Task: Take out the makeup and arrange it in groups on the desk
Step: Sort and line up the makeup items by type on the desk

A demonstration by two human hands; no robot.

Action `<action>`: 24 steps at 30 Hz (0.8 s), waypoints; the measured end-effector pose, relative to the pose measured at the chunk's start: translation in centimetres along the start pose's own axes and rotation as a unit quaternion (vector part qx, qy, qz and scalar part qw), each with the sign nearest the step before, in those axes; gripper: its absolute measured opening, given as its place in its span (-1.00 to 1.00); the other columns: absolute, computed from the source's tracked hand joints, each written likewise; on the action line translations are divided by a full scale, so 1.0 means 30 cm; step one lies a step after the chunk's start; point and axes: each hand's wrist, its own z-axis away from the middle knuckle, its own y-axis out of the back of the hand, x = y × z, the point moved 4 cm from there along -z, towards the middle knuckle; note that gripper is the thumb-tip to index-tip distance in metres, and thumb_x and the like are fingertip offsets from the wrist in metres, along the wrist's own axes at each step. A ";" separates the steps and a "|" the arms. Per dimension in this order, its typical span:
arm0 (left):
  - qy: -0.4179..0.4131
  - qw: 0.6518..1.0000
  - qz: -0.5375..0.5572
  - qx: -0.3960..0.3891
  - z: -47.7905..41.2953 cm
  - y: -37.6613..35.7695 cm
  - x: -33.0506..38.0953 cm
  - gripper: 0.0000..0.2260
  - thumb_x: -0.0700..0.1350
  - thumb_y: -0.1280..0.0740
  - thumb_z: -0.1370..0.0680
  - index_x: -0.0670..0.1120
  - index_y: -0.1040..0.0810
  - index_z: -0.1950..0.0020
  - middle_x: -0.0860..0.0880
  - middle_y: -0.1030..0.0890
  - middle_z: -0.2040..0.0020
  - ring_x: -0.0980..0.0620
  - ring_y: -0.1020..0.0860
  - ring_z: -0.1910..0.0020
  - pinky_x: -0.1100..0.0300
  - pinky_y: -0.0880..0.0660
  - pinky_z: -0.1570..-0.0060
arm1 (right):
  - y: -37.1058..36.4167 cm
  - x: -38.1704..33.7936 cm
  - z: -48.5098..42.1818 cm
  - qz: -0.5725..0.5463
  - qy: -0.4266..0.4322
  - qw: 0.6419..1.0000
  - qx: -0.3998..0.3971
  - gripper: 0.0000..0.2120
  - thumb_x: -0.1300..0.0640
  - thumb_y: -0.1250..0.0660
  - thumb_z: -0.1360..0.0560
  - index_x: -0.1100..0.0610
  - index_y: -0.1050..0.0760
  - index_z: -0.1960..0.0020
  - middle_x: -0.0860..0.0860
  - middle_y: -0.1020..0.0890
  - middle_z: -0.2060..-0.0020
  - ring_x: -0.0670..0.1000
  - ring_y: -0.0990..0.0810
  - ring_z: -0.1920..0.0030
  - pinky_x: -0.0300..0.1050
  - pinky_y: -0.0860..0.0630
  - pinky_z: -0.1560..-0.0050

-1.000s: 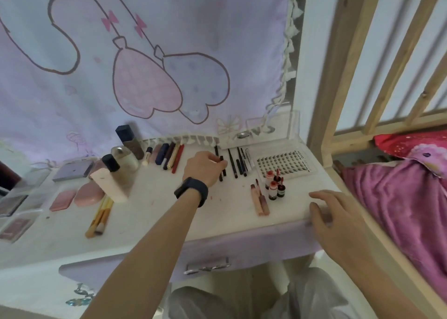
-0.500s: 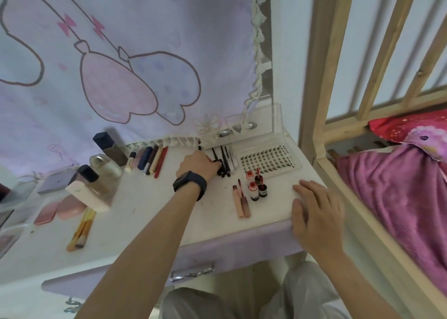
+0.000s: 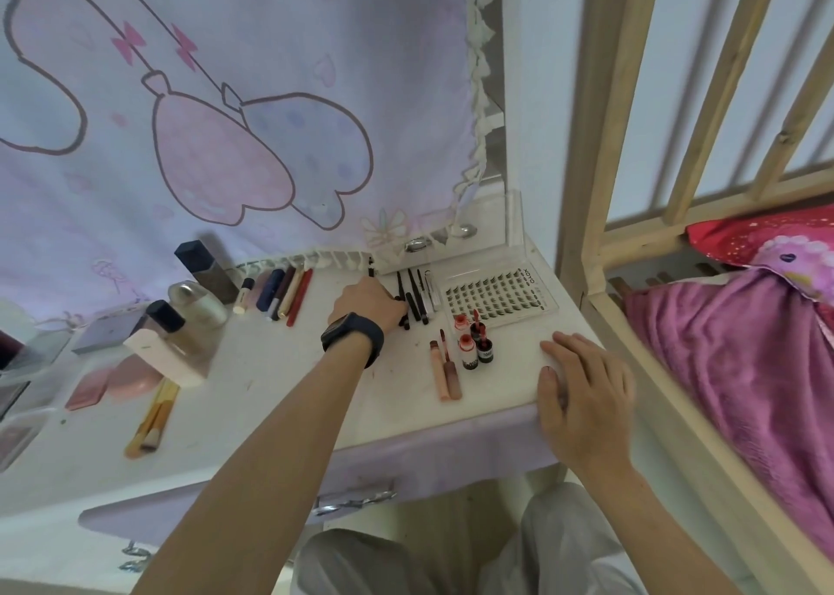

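Head view: left hand (image 3: 368, 301) curls fingers (image 3: 393, 309) round black pencil (image 3: 371, 269). I judge it is joining pencil row (image 3: 417, 296) on counter (image 3: 280, 382). Right hand (image 3: 582, 386) flat at counter edge, fingers straight, likely bracing.

Left hand (image 3: 368, 303) reaches forward, fingers curled round a black pencil (image 3: 371, 271); right hand (image 3: 582, 386) lies flat.
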 end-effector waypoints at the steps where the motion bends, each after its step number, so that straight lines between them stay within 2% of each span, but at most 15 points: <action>1: -0.001 1.000 0.000 -0.001 0.001 0.000 0.000 -0.70 0.06 -0.41 -0.54 -0.16 -0.70 -0.05 -0.13 -0.69 0.10 -0.11 -0.67 0.17 0.03 -0.66 0.11 | 0.001 -0.001 -0.001 0.000 0.000 1.000 0.000 -0.65 0.02 -0.19 -0.58 0.13 -0.63 -0.20 0.03 -0.63 -0.24 0.13 -0.55 -0.28 0.04 -0.30 -0.34; 6: -0.005 1.000 -0.003 -0.002 0.001 0.000 -0.002 -0.69 0.09 -0.40 -0.54 -0.15 -0.70 -0.02 -0.12 -0.69 0.12 -0.11 -0.67 0.19 0.05 -0.64 0.15 | 0.004 -0.006 -0.003 0.001 -0.002 1.000 -0.003 -0.66 0.03 -0.20 -0.57 0.13 -0.63 -0.21 0.03 -0.63 -0.24 0.12 -0.54 -0.29 0.06 -0.30 -0.34; 10: -0.006 1.000 -0.004 -0.005 0.000 -0.003 0.005 -0.59 0.20 -0.39 -0.52 -0.17 -0.69 0.05 -0.10 -0.66 0.22 -0.08 -0.59 0.33 0.12 -0.55 0.28 | 0.006 -0.006 -0.001 0.004 -0.002 1.000 -0.005 -0.67 0.04 -0.21 -0.57 0.13 -0.63 -0.21 0.03 -0.63 -0.25 0.13 -0.54 -0.29 0.09 -0.32 -0.32; 21: -0.006 1.000 -0.004 0.000 0.018 0.004 0.016 -0.67 0.11 -0.39 -0.53 -0.16 -0.69 -0.01 -0.13 -0.68 0.14 -0.08 -0.59 0.30 0.13 -0.57 0.24 | 0.002 0.004 0.002 0.012 -0.009 1.000 -0.023 -0.66 0.01 -0.19 -0.58 0.10 -0.62 -0.22 0.01 -0.62 -0.26 0.11 -0.53 -0.30 0.04 -0.30 -0.34; 24: -0.016 1.000 -0.003 0.001 0.030 0.022 0.012 -0.72 0.10 -0.38 -0.54 -0.11 -0.67 0.06 -0.14 -0.69 0.14 -0.11 -0.64 0.26 0.06 -0.62 0.17 | 0.009 0.001 0.003 0.012 -0.012 0.999 -0.041 -0.66 0.01 -0.19 -0.58 0.10 -0.62 -0.22 0.01 -0.62 -0.26 0.10 -0.52 -0.31 0.08 -0.30 -0.35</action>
